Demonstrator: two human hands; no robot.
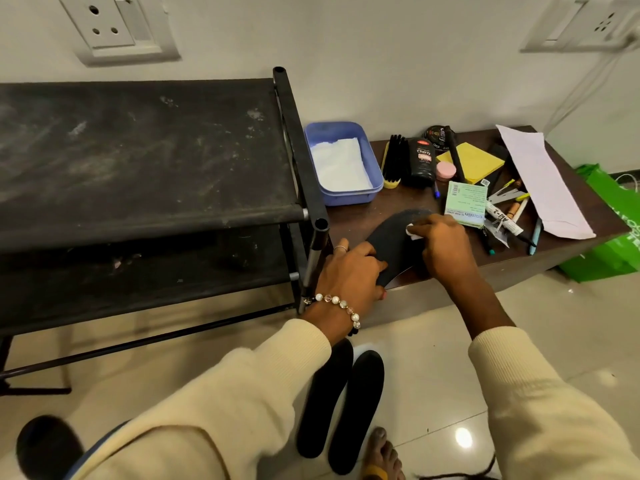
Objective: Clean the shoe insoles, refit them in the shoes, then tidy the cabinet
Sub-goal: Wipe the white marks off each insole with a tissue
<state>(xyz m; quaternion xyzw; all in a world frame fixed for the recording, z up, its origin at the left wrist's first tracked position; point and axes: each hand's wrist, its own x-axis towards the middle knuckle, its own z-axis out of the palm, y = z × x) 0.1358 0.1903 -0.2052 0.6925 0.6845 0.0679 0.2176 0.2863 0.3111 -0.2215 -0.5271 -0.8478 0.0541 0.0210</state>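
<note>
Three dark insoles are in sight from the head view: one insole [393, 249] lies on the low brown bench [571, 247], its heel end hanging over the bench's front edge near the left corner, and two more insoles [341, 407] lie side by side on the tiled floor [519, 341] below that edge. The left hand [349, 271], with a bead bracelet [341, 304] on its wrist, grips the heel end of the bench insole, fingers curled round it. The right hand [441, 244] pinches a small white wipe [412, 232] and presses it on the insole's toe half. Just beside the bench's left end stands a dusty black shoe rack [145, 157]. At the bench's back left corner sits a blue tub [369, 199] with white tissue [341, 164] inside; to its right, along the back edge, stand a shoe brush [393, 161] and a black polish bottle [422, 161], touching each other. A yellow pad [476, 162], a green box [465, 202], loose pens [512, 216] and a white paper [543, 183] crowd the right half. A green bag [613, 244] rests on the floor by the bench's right end.
</note>
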